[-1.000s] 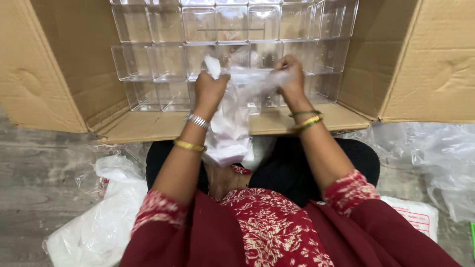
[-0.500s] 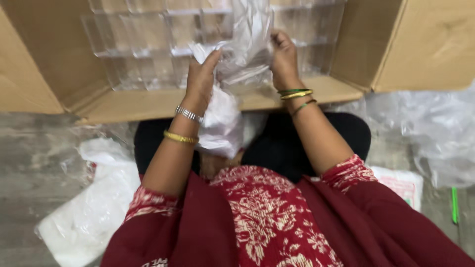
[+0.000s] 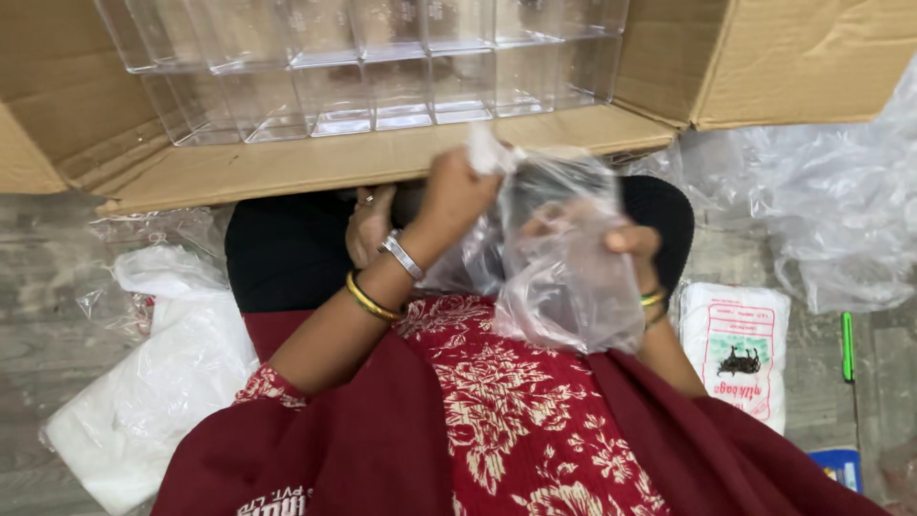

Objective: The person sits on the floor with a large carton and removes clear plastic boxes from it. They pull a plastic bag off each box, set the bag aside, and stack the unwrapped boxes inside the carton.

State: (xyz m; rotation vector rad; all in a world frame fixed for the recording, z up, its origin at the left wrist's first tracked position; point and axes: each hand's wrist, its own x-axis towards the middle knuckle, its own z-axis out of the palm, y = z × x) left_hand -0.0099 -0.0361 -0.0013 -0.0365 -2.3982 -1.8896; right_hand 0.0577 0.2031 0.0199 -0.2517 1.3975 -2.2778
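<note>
I hold a clear plastic bag [image 3: 564, 272] in front of my lap with both hands. My left hand [image 3: 457, 196] pinches its top edge, wrist wearing a silver and a gold bangle. My right hand [image 3: 611, 239] is partly behind the plastic, thumb and fingers gripping the bag's right side. The bag hangs crumpled and open-looking above my red patterned clothing. Beyond my hands lies an open cardboard box [image 3: 287, 167] on its side, filled with rows of clear plastic containers [image 3: 382, 67].
A pile of white plastic bags [image 3: 158, 373] lies at my left on the grey floor. A printed white packet [image 3: 735, 349] and a green pen [image 3: 847, 346] lie at my right. Loose clear plastic sheeting [image 3: 821, 201] spreads at the right.
My hands have drawn back from the box mouth toward my lap, bringing the clear bag with them. The view has shifted down and the box now sits higher in the frame.
</note>
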